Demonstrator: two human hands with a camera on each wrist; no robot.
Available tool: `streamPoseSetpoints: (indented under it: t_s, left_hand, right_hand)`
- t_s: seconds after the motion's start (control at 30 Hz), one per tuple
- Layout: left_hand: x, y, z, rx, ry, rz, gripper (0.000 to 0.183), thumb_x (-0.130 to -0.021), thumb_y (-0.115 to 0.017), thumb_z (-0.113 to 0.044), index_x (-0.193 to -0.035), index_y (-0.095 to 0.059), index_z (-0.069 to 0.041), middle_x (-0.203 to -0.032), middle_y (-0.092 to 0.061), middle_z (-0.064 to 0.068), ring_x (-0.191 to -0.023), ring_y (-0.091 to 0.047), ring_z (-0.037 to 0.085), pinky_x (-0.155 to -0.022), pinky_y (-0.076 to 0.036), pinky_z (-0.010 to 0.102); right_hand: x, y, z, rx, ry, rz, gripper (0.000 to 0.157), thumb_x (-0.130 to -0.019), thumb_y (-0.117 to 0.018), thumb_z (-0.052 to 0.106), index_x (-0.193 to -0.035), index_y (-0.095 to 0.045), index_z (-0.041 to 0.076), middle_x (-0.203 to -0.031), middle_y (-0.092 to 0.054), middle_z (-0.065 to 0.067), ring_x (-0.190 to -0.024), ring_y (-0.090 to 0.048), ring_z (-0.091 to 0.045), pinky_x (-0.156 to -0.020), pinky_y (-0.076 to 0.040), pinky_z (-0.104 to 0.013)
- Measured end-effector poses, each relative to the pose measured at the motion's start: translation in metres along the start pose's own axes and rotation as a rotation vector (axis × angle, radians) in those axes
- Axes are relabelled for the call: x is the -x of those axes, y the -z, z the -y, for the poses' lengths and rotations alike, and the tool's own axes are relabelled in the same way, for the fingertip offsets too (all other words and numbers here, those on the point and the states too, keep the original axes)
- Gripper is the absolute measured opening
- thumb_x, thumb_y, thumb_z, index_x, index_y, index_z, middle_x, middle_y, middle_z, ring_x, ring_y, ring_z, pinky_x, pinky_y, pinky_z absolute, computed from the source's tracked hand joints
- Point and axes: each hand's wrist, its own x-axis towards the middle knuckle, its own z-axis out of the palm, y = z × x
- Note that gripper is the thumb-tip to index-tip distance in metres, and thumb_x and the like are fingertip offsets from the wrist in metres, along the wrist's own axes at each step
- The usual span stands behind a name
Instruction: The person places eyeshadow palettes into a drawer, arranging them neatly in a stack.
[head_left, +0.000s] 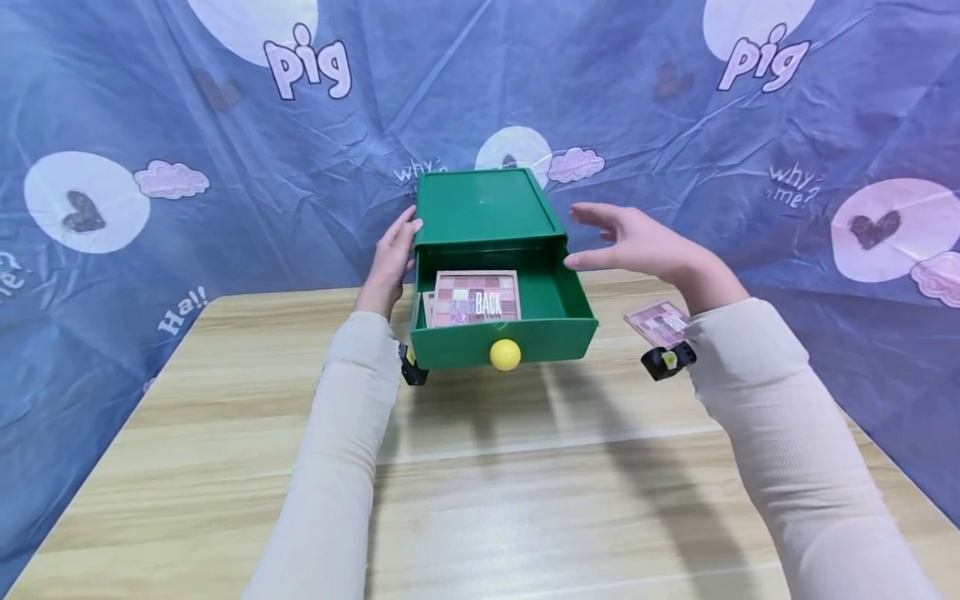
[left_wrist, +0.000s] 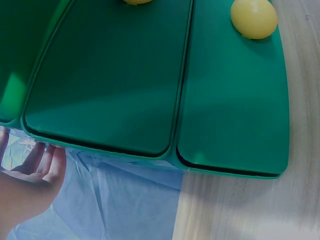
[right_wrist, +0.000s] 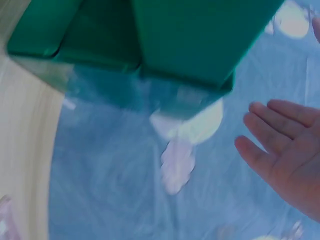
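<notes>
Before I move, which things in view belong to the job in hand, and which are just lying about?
In the job:
Green plastic drawer cabinet, left hand at its side
Flat rectangular pink palette in its open drawer
Likely the similar palette outside it

Just background:
Blue printed cloth backdrop
Pale wood-grain table

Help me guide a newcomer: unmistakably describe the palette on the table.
Find the green drawer unit at the back of the wooden table. The pinkish palette lies to its right, below the right hand in the head view. Unlike the palettes inside the open drawer, it rests directly on the table.
</notes>
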Motion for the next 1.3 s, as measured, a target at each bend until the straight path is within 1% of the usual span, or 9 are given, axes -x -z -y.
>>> streamPoseSetpoints:
  t_s: [0.2,0.27,0.33,0.47,0.63,0.7,0.87,1.1,1.3]
  left_hand:
    - [0.001,-0.001,0.001,0.0,0.0,-0.005,0.047,-0.084,-0.049,-0.037,-0.13,-0.04,-0.031,-0.131,-0.036,-0.003,-0.113,-0.037,0.013,-0.091,-0.028,0.041]
    - [0.001,-0.001,0.002,0.005,0.003,-0.004,0.048,-0.084,-0.049,-0.037,-0.13,-0.039,-0.03,-0.131,-0.036,-0.003,-0.113,-0.037,0.014,-0.091,-0.028,0.041]
    - [0.002,-0.001,0.003,0.006,0.003,-0.002,0.048,-0.084,-0.048,-0.036,-0.131,-0.039,-0.03,-0.131,-0.036,-0.004,-0.114,-0.037,0.013,-0.091,-0.028,0.041]
    - [0.001,-0.001,0.004,0.009,0.004,-0.005,0.047,-0.084,-0.049,-0.037,-0.13,-0.039,-0.031,-0.131,-0.036,-0.004,-0.114,-0.037,0.014,-0.091,-0.028,0.041]
    - [0.001,0.0,0.004,0.0,0.008,-0.011,0.047,-0.084,-0.049,-0.038,-0.129,-0.04,-0.032,-0.132,-0.035,-0.005,-0.114,-0.035,0.012,-0.091,-0.028,0.04]
    - [0.001,0.0,0.004,0.0,0.008,-0.011,0.048,-0.084,-0.049,-0.038,-0.13,-0.039,-0.031,-0.132,-0.035,-0.005,-0.114,-0.035,0.013,-0.092,-0.028,0.041]
    - [0.001,0.0,0.003,0.001,0.003,-0.011,0.05,-0.084,-0.049,-0.038,-0.131,-0.038,-0.029,-0.131,-0.035,-0.004,-0.114,-0.036,0.014,-0.091,-0.027,0.041]
    - [0.0,0.002,0.002,-0.013,0.004,-0.013,0.049,-0.084,-0.049,-0.039,-0.131,-0.038,-0.031,-0.131,-0.035,-0.005,-0.113,-0.036,0.013,-0.091,-0.028,0.04]
    - [-0.001,0.001,0.001,-0.015,0.008,-0.015,0.048,-0.083,-0.05,-0.039,-0.129,-0.04,-0.032,-0.131,-0.035,-0.006,-0.113,-0.036,0.013,-0.091,-0.028,0.04]
  right_hand:
    - [0.012,0.01,-0.035,-0.073,-0.083,-0.169,0.081,-0.079,-0.061,0.034,-0.139,-0.014,0.007,-0.141,-0.015,-0.011,-0.125,-0.015,-0.03,-0.097,-0.016,-0.044]
    - [0.014,0.01,-0.048,-0.093,-0.117,-0.216,0.083,-0.079,-0.06,0.035,-0.139,-0.011,0.006,-0.141,-0.013,-0.012,-0.125,-0.013,-0.031,-0.097,-0.015,-0.044]
    - [0.016,0.008,-0.061,-0.091,-0.146,-0.263,0.086,-0.079,-0.06,0.037,-0.139,-0.008,0.004,-0.141,-0.011,-0.014,-0.126,-0.011,-0.031,-0.098,-0.014,-0.044]
    - [0.019,0.003,-0.088,-0.089,-0.197,-0.33,0.092,-0.077,-0.06,0.04,-0.138,-0.004,0.0,-0.141,-0.008,-0.017,-0.126,-0.006,-0.03,-0.098,-0.01,-0.044]
    - [0.026,-0.003,-0.116,-0.131,-0.27,-0.339,0.096,-0.078,-0.06,0.042,-0.137,0.003,-0.001,-0.14,-0.002,-0.02,-0.126,-0.002,-0.033,-0.098,-0.007,-0.046]
    - [0.029,-0.005,-0.127,-0.129,-0.295,-0.334,0.098,-0.077,-0.059,0.043,-0.136,0.005,-0.001,-0.14,0.0,-0.022,-0.125,-0.002,-0.035,-0.097,-0.007,-0.048]
    - [0.035,-0.012,-0.151,-0.077,-0.328,-0.336,0.102,-0.076,-0.059,0.047,-0.135,0.006,-0.005,-0.138,0.002,-0.026,-0.124,0.0,-0.04,-0.096,-0.006,-0.051]
    - [0.039,-0.022,-0.174,-0.066,-0.401,-0.336,0.107,-0.073,-0.06,0.051,-0.135,0.011,-0.002,-0.136,0.005,-0.03,-0.121,0.0,-0.046,-0.093,-0.006,-0.055]
    - [0.043,-0.032,-0.193,-0.091,-0.449,-0.348,0.1,-0.078,-0.057,0.044,-0.133,0.009,-0.007,-0.134,0.005,-0.033,-0.12,-0.001,-0.047,-0.095,-0.006,-0.053]
